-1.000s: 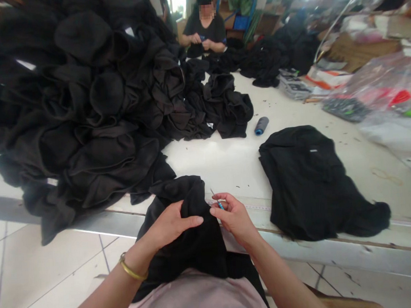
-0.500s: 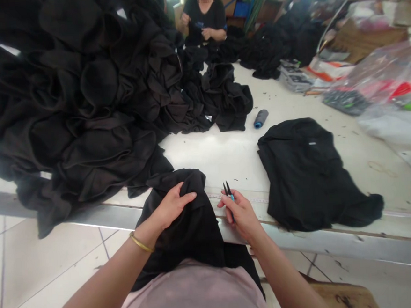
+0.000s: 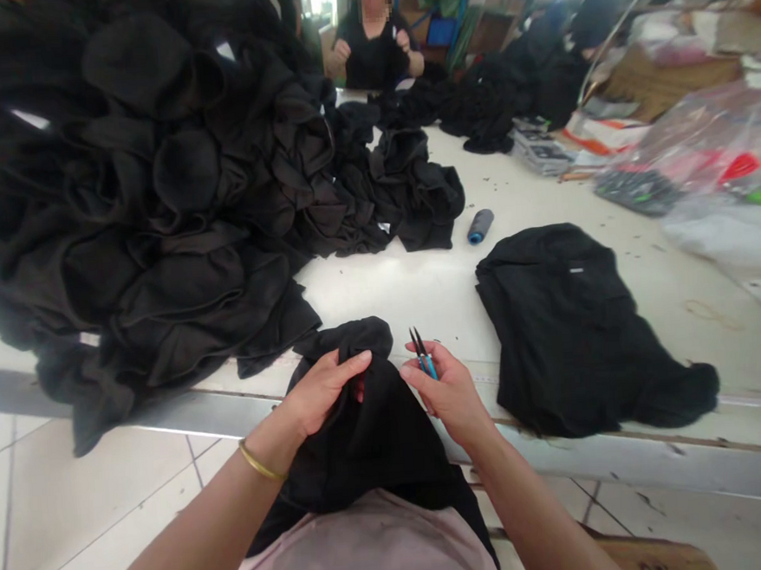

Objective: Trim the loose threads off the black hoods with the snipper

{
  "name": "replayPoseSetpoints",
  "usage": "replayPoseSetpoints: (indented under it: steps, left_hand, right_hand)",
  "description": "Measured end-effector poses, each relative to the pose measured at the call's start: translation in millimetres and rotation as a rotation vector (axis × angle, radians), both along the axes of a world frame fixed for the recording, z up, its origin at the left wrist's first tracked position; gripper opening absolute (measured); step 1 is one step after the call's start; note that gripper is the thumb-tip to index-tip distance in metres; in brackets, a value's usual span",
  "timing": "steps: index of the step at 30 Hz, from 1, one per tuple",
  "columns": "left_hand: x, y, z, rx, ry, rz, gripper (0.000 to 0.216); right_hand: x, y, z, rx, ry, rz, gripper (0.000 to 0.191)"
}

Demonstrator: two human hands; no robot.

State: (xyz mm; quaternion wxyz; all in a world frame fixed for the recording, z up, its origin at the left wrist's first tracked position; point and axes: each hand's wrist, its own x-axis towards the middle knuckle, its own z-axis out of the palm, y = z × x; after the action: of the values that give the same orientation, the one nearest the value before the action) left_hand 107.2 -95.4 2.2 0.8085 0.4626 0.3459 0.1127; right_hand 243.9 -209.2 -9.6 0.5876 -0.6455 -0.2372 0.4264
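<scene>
My left hand (image 3: pixel 323 391) grips a fold of a black fabric garment (image 3: pixel 365 434) that lies across my lap and the table edge. A small red patch (image 3: pixel 360 389) shows in the cloth beside my fingers, though I cannot tell what it is. My right hand (image 3: pixel 443 389) is apart from the cloth and holds small thread snips (image 3: pixel 423 354) with blue handles and dark blades pointing up. A gold bangle (image 3: pixel 259 463) circles my left wrist.
A large heap of black garments (image 3: pixel 148 223) covers the table's left side. Another black garment (image 3: pixel 567 337) lies to my right, with a thread spool (image 3: pixel 481 226) beyond it. A co-worker (image 3: pixel 372 34) sits across the white table (image 3: pixel 382 307), handling black cloth. Plastic bags (image 3: pixel 703 149) lie far right.
My left hand has pulled the cloth fold up and towards my right hand, uncovering the red patch. The snips have turned from a forward tilt to upright in my right hand.
</scene>
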Motion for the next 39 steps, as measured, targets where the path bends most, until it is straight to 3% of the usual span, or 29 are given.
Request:
replayPoseSetpoints:
  steps: [4,8,13,26,34,39]
  left_hand:
    - [-0.7,-0.6,4.1,-0.106,-0.016,0.168,0.027]
    - [-5.6,0.3,9.1,-0.152,0.011,0.251,0.029]
    - [-11.2,-0.3,12.2,-0.245,-0.003,0.25,0.032]
    - [-15.6,-0.4,4.5,-0.23,-0.008,0.167,0.038]
    - [-14.8,0.0,0.7,-0.353,-0.016,0.177,0.031]
    - [-13.1,1.2,-0.1,-0.387,-0.02,0.249,0.024]
  right_hand:
    - [-4.2,-6.3,13.7,0.029,-0.347,-0.082,0.032]
    - [-13.4,-18.4,17.8,0.082,-0.713,0.087,0.028]
    - [-22.7,-14.2,4.1,0.161,-1.039,0.219,0.031]
    - [-26.0,-4.8,2.5,0.023,-1.205,0.304,0.03]
    - [-23.6,-5.2,-6.3,0.104,-1.17,0.302,0.026]
    - [-15.6,-6.3,-2.2,0.084,-1.027,0.127,0.024]
